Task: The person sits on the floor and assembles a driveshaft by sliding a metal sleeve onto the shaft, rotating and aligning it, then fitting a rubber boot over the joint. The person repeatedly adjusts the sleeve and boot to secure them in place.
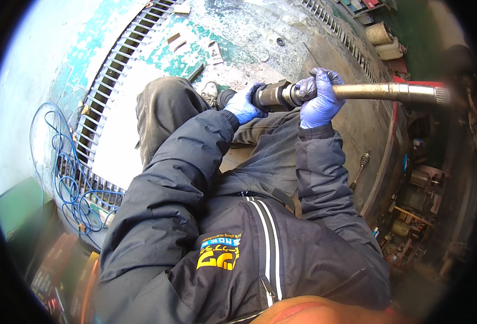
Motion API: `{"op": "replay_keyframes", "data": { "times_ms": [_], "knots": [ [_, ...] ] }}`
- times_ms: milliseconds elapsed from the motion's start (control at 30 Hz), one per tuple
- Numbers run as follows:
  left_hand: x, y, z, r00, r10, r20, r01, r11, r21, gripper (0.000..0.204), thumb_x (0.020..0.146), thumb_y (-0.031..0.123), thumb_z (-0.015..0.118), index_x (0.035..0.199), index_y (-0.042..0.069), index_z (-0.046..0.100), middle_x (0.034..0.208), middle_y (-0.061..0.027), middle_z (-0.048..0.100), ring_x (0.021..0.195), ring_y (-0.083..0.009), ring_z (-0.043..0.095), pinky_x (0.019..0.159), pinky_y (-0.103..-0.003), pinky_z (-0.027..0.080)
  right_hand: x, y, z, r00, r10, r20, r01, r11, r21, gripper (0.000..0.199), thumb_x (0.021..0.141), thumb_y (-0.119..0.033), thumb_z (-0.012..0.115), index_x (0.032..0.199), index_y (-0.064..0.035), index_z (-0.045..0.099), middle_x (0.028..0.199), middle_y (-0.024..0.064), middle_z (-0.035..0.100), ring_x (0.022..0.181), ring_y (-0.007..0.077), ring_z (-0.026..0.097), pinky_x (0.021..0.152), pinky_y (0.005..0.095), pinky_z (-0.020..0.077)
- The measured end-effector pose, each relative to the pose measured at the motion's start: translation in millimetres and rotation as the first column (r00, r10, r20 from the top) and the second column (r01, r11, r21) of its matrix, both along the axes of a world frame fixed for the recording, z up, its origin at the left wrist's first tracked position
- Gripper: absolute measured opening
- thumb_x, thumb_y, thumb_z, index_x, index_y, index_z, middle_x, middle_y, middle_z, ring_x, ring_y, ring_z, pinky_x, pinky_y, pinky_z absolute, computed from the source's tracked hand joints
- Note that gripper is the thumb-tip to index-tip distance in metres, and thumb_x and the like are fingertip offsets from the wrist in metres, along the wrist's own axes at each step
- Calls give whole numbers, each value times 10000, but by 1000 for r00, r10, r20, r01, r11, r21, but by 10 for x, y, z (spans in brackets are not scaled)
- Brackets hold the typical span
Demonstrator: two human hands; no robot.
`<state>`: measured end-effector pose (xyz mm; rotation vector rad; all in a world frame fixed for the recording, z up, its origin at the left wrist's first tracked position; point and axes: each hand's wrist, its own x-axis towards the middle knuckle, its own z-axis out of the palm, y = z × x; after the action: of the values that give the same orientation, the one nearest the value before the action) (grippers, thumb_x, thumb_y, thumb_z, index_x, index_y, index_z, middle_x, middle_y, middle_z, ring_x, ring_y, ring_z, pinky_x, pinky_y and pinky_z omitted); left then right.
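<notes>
I hold a long metal drive shaft (379, 92) level in front of me, its splined end pointing right. My left hand (244, 105), in a blue glove, grips the dark boot and joint end (271, 96) of the shaft. My right hand (319, 97), also blue-gloved, is wrapped around the shaft just right of the joint. Both dark jacket sleeves reach up from the lower edge.
A metal floor grate (106, 92) curves along the left, with a coiled blue cable (71, 183) beside it. Another axle shaft (360, 167) lies on the floor at right. Cluttered parts and tools (411, 216) fill a pit at lower right. Metal scraps (214, 51) lie on the painted floor.
</notes>
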<state>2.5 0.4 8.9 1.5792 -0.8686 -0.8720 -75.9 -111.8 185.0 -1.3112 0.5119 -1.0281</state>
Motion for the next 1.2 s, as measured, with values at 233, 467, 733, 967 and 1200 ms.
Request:
{"op": "replay_keyframes", "data": {
  "times_ms": [233,467,733,967,1200],
  "knots": [
    [-17,-37,-24,995,61,-77,-64,997,-43,921,630,161,949,1442,84,520,1321,-133,659,1216,-270,634,1076,-362,496,-6,-59,-68,1000,-20,-22,19,1000,-19,67,890,-3,684,918,45,647,684,55,611,566,136,584,580,286,511],
    [-1,15,39,997,5,-73,-6,1000,-13,928,693,284,932,1483,133,469,1366,-129,637,1247,-273,625,1068,-379,498,58,-70,-108,996,-57,-64,51,994,-92,53,932,-1,646,903,29,613,581,38,528,448,131,493,483,296,458],
    [-12,-88,-147,950,1,-313,-55,985,-163,954,668,108,945,1486,86,456,1368,-114,633,1250,-231,610,1095,-363,484,91,-42,-58,999,9,-49,-11,999,-33,81,933,11,663,892,2,593,605,19,542,475,109,519,478,266,436],
    [-55,-38,-112,895,5,-446,-36,997,-62,929,676,10,917,1484,75,464,1351,-87,627,1235,-204,601,1097,-362,482,-7,-86,-134,994,42,-100,-43,999,-17,71,865,-25,674,892,-3,612,703,14,588,600,89,550,553,271,457],
    [-56,3,-51,907,38,-419,-26,999,35,911,671,-18,911,1465,71,475,1332,-80,633,1218,-195,607,1085,-355,490,-33,-55,-172,996,52,-76,-51,999,14,88,836,-44,680,889,1,626,719,-4,587,638,83,548,574,282,451]
  ]
}}
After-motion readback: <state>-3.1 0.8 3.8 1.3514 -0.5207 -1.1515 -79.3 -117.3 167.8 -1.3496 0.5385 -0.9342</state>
